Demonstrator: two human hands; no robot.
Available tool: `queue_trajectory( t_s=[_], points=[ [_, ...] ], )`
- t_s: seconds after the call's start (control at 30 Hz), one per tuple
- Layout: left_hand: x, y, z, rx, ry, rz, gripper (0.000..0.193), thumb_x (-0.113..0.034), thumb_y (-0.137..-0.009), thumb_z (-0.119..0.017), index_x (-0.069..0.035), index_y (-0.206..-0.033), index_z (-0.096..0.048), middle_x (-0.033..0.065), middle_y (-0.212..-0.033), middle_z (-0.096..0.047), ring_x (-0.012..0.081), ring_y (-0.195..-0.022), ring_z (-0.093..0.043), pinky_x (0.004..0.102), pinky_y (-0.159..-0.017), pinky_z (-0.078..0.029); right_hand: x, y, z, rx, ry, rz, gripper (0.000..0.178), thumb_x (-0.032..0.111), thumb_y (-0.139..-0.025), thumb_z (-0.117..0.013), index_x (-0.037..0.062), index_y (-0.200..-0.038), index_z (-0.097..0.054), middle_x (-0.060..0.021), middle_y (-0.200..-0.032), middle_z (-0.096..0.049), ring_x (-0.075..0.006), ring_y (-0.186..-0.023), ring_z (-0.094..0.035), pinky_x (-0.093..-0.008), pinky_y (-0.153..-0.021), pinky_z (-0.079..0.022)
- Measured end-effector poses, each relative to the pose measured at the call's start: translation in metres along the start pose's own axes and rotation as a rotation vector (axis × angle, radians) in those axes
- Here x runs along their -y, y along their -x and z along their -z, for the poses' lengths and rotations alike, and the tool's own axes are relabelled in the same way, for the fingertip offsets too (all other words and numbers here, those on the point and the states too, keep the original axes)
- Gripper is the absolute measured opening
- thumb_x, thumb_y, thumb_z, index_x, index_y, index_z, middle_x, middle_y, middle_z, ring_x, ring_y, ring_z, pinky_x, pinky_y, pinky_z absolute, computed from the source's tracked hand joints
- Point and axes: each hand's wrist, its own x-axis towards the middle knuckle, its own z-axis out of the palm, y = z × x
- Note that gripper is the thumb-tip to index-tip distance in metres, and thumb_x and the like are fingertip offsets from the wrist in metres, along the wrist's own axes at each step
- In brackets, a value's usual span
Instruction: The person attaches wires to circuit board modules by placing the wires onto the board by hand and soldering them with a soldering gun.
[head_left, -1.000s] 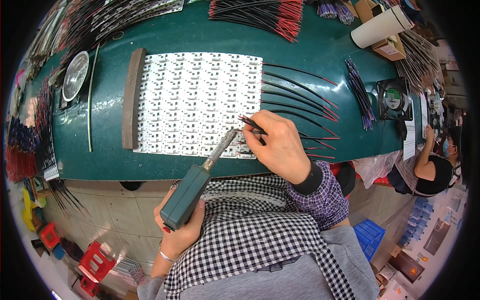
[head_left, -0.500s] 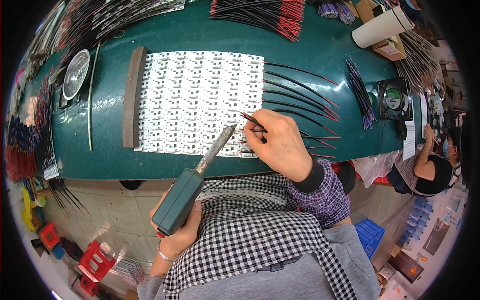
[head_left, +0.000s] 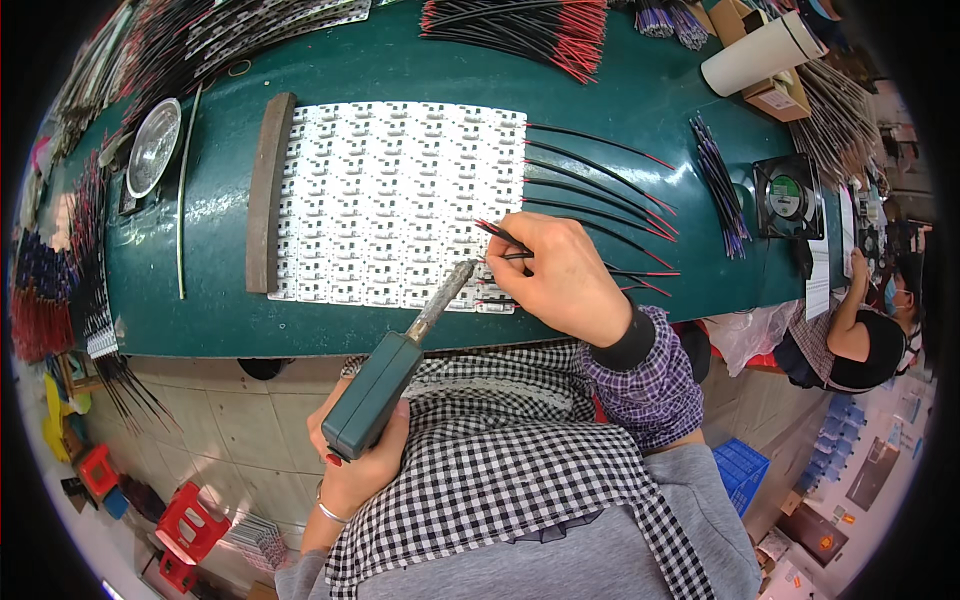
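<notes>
My left hand [head_left: 365, 455] is closed round the dark green handle of a soldering iron [head_left: 375, 393]. Its grey tip points up and right, over the lower right part of a white circuit board panel [head_left: 390, 205] covered in small components. At the panel's right edge my right hand [head_left: 565, 272] pinches black wires with red ends [head_left: 497, 232]. Those ends lie over the board, close to the iron's tip; whether the tip touches wire or board I cannot tell. Several black wires [head_left: 600, 190] run rightward from the panel's right edge above my hand.
A brown bar [head_left: 268, 195] lies along the panel's left edge. Further left are a round metal dish [head_left: 153, 150] and a thin stick [head_left: 188, 200]. Wire bundles [head_left: 515, 30], a white bottle [head_left: 760, 55] and a black fan [head_left: 788, 197] stand around. A co-worker [head_left: 865, 335] sits at right.
The soldering iron has shifted right and slightly down, its tip now nearer my right fingers. My left hand moved with it; my right hand has barely moved.
</notes>
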Motion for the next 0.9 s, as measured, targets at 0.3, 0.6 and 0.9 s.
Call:
queue_trajectory(
  t_s=[0.3,0.6,0.9],
  points=[
    [0.004,0.014,0.006,-0.051,-0.007,0.031,0.016,0.0,-0.079,-0.075,0.004,-0.094,-0.071,0.0125,-0.084,-0.069,0.019,-0.064,-0.065,0.0292,-0.058,-0.051,0.007,0.005,-0.002,-0.035,0.148,0.076,0.011,0.005,-0.085,-0.063,-0.0017,-0.079,-0.055,-0.0173,-0.076,-0.062,-0.0382,-0.068,-0.062,-0.0484,-0.062,-0.047],
    [-0.007,0.015,0.001,-0.111,0.197,0.241,0.016,-0.009,-0.088,-0.074,0.002,-0.1,-0.071,0.008,-0.088,-0.072,0.0149,-0.073,-0.065,0.0301,-0.065,-0.052,0.011,0.007,0.022,-0.063,0.012,0.186,0.012,0.003,-0.092,-0.058,-0.0048,-0.101,-0.062,-0.0164,-0.1,-0.054,-0.033,-0.09,-0.059,-0.0392,-0.077,-0.048],
    [-0.002,0.011,0.004,-0.073,0.284,0.291,0.04,0.012,-0.083,-0.067,0.004,-0.122,-0.063,0.0109,-0.11,-0.068,0.0088,-0.072,-0.058,0.0223,-0.06,-0.047,0.004,0.005,0.011,-0.185,-0.053,0.119,0.024,-0.002,-0.088,-0.064,-0.0047,-0.112,-0.067,-0.0112,-0.092,-0.056,-0.0226,-0.078,-0.056,-0.0323,-0.073,-0.047]
  ],
)
